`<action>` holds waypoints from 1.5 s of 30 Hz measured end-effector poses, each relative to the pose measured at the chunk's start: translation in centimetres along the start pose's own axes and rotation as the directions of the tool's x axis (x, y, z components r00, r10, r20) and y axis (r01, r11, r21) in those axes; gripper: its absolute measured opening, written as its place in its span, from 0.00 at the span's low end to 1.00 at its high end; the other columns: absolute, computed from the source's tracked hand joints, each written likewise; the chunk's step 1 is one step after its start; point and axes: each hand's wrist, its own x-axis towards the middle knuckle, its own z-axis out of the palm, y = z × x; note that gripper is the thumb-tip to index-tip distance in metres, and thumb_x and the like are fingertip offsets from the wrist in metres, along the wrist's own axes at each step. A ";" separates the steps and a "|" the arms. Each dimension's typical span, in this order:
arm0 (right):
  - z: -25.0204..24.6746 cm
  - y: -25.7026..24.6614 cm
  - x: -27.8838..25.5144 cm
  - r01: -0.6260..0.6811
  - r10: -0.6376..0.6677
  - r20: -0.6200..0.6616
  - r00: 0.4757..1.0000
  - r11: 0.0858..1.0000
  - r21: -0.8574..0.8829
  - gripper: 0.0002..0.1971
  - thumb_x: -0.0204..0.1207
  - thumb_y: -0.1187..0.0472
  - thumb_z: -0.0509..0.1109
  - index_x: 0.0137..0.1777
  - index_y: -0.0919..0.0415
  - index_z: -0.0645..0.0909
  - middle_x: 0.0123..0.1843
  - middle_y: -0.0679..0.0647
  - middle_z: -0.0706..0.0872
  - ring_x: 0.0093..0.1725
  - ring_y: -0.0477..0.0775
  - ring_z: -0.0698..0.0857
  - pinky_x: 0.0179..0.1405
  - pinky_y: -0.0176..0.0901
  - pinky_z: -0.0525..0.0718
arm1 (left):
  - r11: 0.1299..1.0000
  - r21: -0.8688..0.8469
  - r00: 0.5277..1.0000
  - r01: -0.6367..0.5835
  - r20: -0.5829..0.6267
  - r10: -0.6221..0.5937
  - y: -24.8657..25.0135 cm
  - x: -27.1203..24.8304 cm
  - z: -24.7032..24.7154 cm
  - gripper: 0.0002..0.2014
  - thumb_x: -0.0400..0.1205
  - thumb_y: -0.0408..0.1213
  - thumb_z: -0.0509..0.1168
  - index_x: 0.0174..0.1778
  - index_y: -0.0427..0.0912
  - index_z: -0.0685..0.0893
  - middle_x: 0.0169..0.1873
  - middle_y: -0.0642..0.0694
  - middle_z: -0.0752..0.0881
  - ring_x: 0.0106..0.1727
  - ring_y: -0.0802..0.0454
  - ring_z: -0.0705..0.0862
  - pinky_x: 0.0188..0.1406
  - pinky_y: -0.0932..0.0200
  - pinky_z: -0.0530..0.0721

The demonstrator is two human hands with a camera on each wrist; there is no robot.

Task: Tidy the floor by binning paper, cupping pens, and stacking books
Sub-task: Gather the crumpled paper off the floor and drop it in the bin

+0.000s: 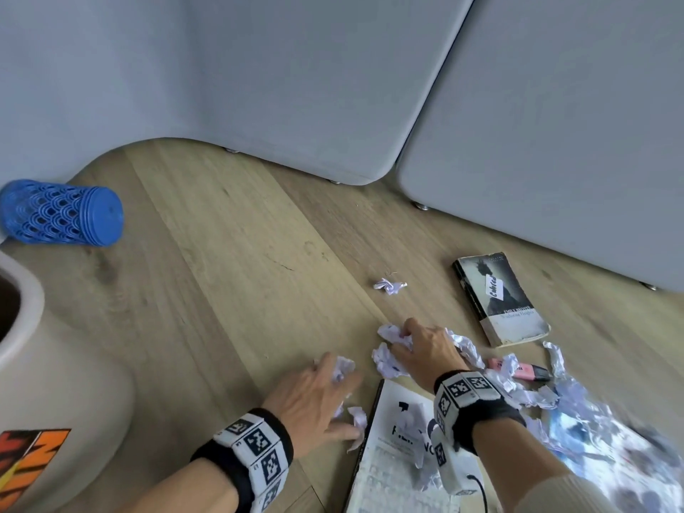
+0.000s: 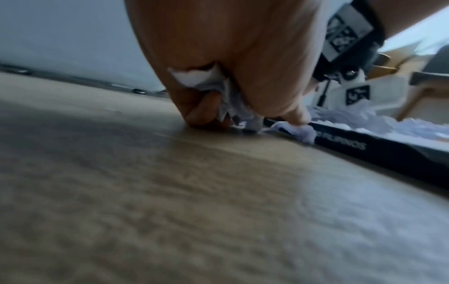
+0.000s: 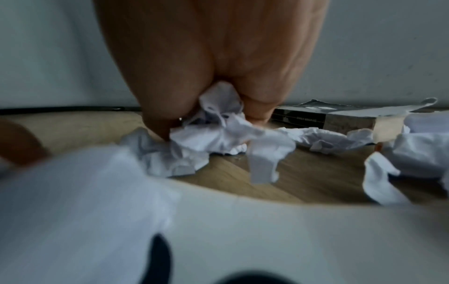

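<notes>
1. Crumpled paper (image 1: 394,336): scattered on the wood floor (image 1: 229,261), most of it under and to the right of the right hand; one scrap (image 1: 389,285) lies alone beyond both hands.
2. Right hand (image 1: 425,349): palm down, low over the floor, fingers curled round a paper wad (image 3: 218,123); fingertips (image 3: 157,130) touching the floor.
3. Left hand (image 1: 314,398): palm down on the floor, fingers curled, clutching a paper wad (image 2: 206,84); thumb tip pressing another scrap (image 2: 301,130) against the edge of the big book.
4. Big book (image 1: 392,464): flat between the two wrists, paper lying on its cover.
5. Small book (image 1: 499,298): flat on the floor, beyond and right of the right hand.
6. Pink marker (image 1: 525,372): just right of the right hand, partly under paper.
7. Blue cup (image 1: 63,212): on its side, far left beyond the left hand.
8. Beige bin (image 1: 48,383): left of the left forearm.
</notes>
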 end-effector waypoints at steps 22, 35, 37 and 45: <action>-8.3 -10.3 -9.1 0.218 -0.026 -0.329 0.944 0.796 0.564 0.14 0.78 0.51 0.67 0.31 0.52 0.75 0.16 0.48 0.78 0.14 0.44 0.71 0.16 0.33 0.71 | 0.941 -0.325 0.798 0.092 -0.542 -0.265 3.8 -7.9 -10.2 0.06 0.83 0.42 0.53 0.40 0.48 0.68 0.32 0.52 0.73 0.32 0.46 0.73 0.31 0.55 0.67; -11.6 -37.0 -16.9 0.602 -0.499 -0.344 0.796 0.589 0.539 0.18 0.75 0.42 0.67 0.45 0.59 0.77 0.34 0.49 0.83 0.35 0.50 0.82 0.30 0.38 0.76 | 0.733 -0.319 0.521 0.601 -0.538 -0.662 -5.2 -30.2 -23.0 0.11 0.85 0.46 0.55 0.41 0.45 0.77 0.36 0.46 0.85 0.41 0.43 0.82 0.34 0.50 0.76; -9.2 -38.7 -16.2 0.560 -0.513 -0.236 0.825 0.691 0.457 0.23 0.70 0.37 0.68 0.50 0.57 0.78 0.47 0.53 0.84 0.46 0.53 0.83 0.42 0.42 0.80 | 0.677 -0.269 0.572 0.685 -0.376 -0.729 -7.5 -30.6 -22.7 0.11 0.84 0.48 0.55 0.47 0.44 0.76 0.44 0.45 0.86 0.44 0.44 0.82 0.35 0.53 0.74; -10.0 -37.7 -16.0 0.553 -0.519 -0.225 0.825 0.656 0.514 0.14 0.78 0.46 0.67 0.50 0.54 0.87 0.44 0.48 0.90 0.46 0.47 0.87 0.42 0.36 0.79 | 0.660 -0.302 0.585 0.688 -0.308 -0.751 -8.8 -30.7 -23.9 0.22 0.88 0.48 0.45 0.50 0.43 0.84 0.49 0.43 0.85 0.46 0.42 0.86 0.43 0.51 0.86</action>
